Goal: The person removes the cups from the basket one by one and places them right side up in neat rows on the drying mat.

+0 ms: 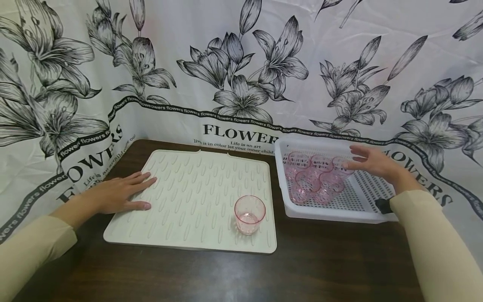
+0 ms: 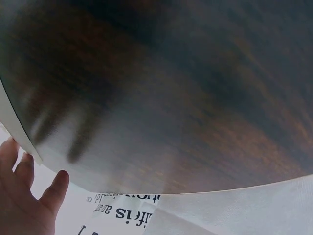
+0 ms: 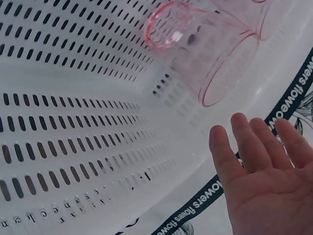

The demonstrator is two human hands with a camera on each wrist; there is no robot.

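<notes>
Here, a clear, round, pink-rimmed cup (image 1: 250,214) stands by the near right corner of a cream, rectangular mat (image 1: 188,201). Dark wooden surface (image 1: 241,272) narrowly separates it from a white perforated plastic basket (image 1: 332,214) with five matching cups (image 1: 307,184). The left grip (image 1: 120,193) lies spread on the mat's left edge; the right grip (image 1: 373,161), fingers apart, hovers by the basket's far edge.

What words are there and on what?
"flowers", repeated: black band on the cloth.
"FLOWER": cloth, beside the basket.
"Life is an art": cloth.
"live it in color let your inner child": cloth.
"LOWERS": cloth, right.
"OWERS": cloth, left.
Other small lettering: too blurred or cut off.
</notes>
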